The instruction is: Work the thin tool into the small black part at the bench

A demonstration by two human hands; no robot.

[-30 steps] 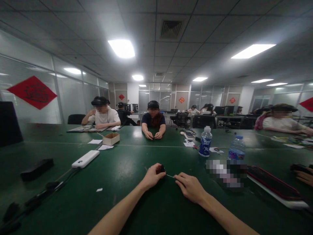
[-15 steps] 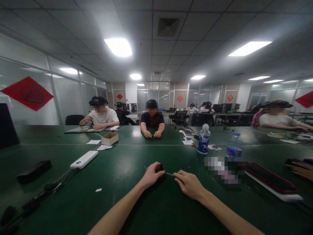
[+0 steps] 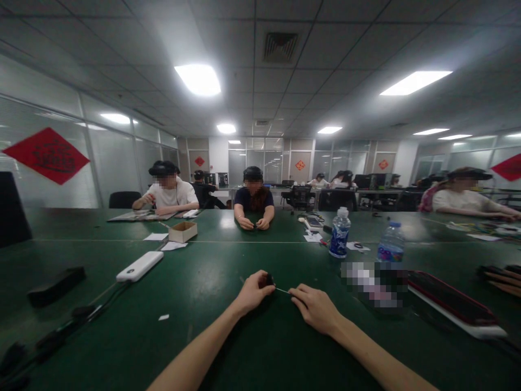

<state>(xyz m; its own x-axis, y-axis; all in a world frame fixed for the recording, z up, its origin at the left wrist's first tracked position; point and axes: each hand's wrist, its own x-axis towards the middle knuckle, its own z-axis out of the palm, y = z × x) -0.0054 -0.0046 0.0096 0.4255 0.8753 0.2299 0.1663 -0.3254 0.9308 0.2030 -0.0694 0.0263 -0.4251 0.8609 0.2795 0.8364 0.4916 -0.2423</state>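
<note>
My left hand (image 3: 255, 291) is closed around a small black piece (image 3: 269, 279), pinched between thumb and fingers just above the green table. Its kind is too small and dark to tell. To the right, my right hand (image 3: 314, 305) is closed on a thin, pale, straight rod (image 3: 282, 291). The rod's far end points left and meets or nearly meets the black piece. Its near end disappears under my right fingers, so any handle is hidden.
A white power bank (image 3: 140, 266) with cables and a black block (image 3: 57, 286) lie left. Rightward stand two bottles, one blue-labelled (image 3: 339, 233), and a dark-screened phone (image 3: 451, 298) on a white slab. A person (image 3: 254, 201) sits opposite; another's hand (image 3: 504, 278) shows at the right edge.
My hands, the black piece and the rod hold almost the same position. At the right edge the other person's hand has shifted slightly.
</note>
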